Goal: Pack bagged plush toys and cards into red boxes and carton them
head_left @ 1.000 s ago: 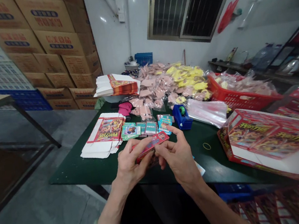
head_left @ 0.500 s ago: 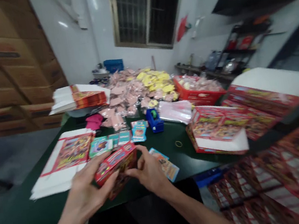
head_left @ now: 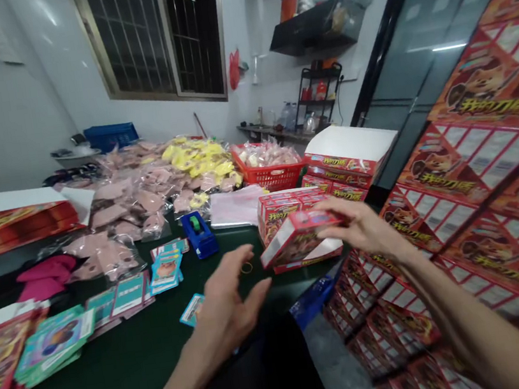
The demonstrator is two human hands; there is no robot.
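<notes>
My right hand grips a small red printed box and holds it above the dark green table, just in front of a red display carton that holds similar boxes. My left hand hovers over the table's near edge with fingers spread and nothing in it. A single card lies beside that hand.
Card packs lie in a row at left, near a blue tape dispenser. Pink and yellow bagged items pile up at the back beside a red basket. Stacked red boxes fill the right side. A rubber band lies on the table.
My view has swung to the right. The red box left my left hand and my right hand carried it right toward the display carton. My left hand opened.
</notes>
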